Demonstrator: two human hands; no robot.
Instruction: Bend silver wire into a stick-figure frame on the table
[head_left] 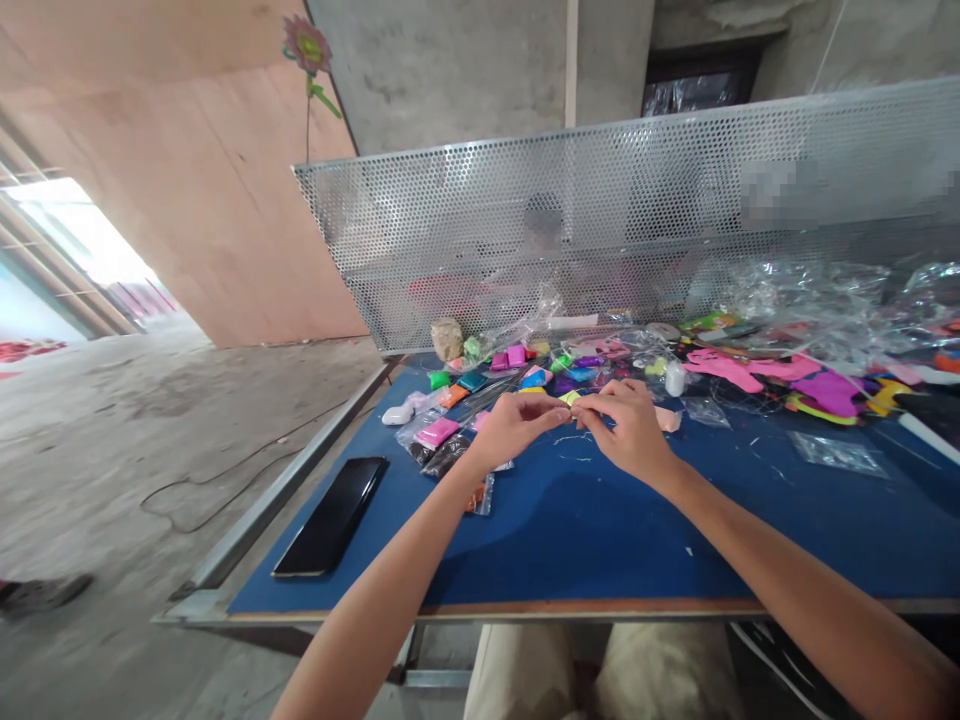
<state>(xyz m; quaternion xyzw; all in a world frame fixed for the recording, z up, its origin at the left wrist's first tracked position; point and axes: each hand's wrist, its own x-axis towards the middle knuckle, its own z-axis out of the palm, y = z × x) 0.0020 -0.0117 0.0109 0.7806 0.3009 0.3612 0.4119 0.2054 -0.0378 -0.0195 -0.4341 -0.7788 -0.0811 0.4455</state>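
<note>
My left hand (517, 428) and my right hand (628, 425) meet above the blue table, thumbs and fingers pinched together. Whatever is between the fingertips is too small to make out. A pale yellow bit (571, 397) shows right at the fingertips; I cannot tell whether it is held or lies behind them. Close to my left hand lie small colored packets, among them a pink one (437, 432) and an orange one (454, 396). Beside my right hand is a peach-colored piece (667, 420), with a white rounded case (675, 378) behind it.
A black phone (330, 517) lies at the table's left. A white computer mouse-like object (397, 414) is behind it. Perforated metal panel (465, 220) closes off the back. Pink cut-out shapes (724, 370), a purple piece (829, 393) and clear plastic bags (840, 453) lie on the right.
</note>
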